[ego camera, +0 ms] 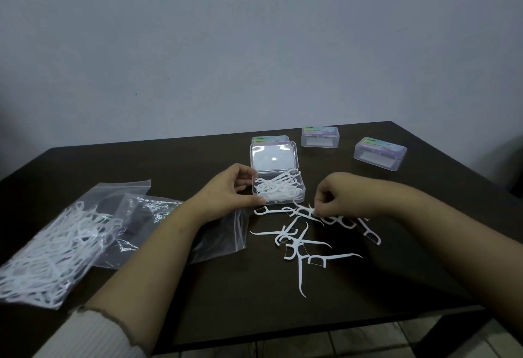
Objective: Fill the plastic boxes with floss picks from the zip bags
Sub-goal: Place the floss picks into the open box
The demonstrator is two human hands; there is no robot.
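Lying at the far left of the dark table [175, 287], a zip bag [53, 250] was stuffed with white floss picks, and just to its right a second, nearly empty zip bag [147, 224] lay crumpled, its far end running under the left forearm with a few picks showing near its zip edge. A cream ribbed sleeve [93, 335] was pushed back on that arm. The left hand [226, 190] rested against the left wall of the open plastic box [278, 189], thumb at the near corner and fingers curled round the side, gripping it. That clear box held a loose tangle of picks, and its lid [273, 156] stood tilted up at the back. Behind the lid another box [270, 139] with a coloured label was partly hidden. In front of the open box a scatter of loose floss picks [300, 244] lay on the bare table, some overlapping. The right hand [334, 199] hovered low over the far edge of that scatter, fingers bunched downward and pinching one floss pick [307, 211] by its head. Farther back and to the right, two closed boxes sat apart from each other: one [319, 137] near the table's far edge and one [379, 153] nearer the right side, both with labelled lids.
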